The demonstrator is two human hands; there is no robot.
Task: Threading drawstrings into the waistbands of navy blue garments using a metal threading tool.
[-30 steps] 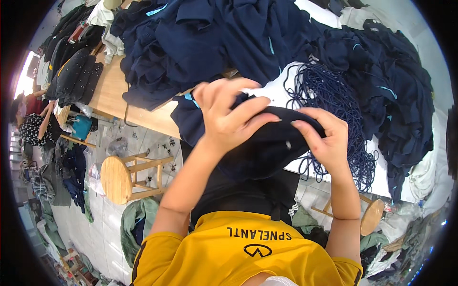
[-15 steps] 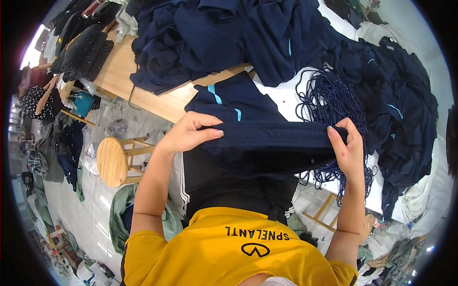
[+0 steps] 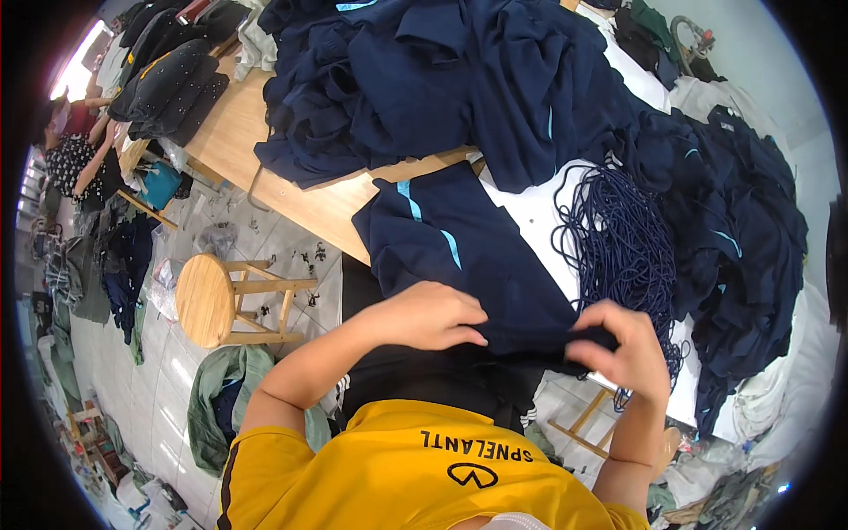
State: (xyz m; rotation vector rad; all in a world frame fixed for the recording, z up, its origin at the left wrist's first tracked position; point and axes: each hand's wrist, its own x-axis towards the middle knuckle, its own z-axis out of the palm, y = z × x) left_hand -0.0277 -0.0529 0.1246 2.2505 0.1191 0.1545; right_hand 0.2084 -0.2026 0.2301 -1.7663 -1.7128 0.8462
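The left hand (image 3: 430, 314) lies curled, fingers pressed down on the near hem of a navy fabric garment with light-blue stripes (image 3: 459, 252), spread across the wooden table's (image 3: 238, 146) edge. The right hand (image 3: 621, 346) pinches that hem beside a tangle of navy cords (image 3: 618, 238).

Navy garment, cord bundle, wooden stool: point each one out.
Navy garment (image 3: 468, 265): head view, on the flat middle of the fabric below the light blue stripe.
Cord bundle (image 3: 618, 238): head view, on the dense middle of the dark blue cords.
Wooden stool (image 3: 205, 300): head view, on the round seat top.
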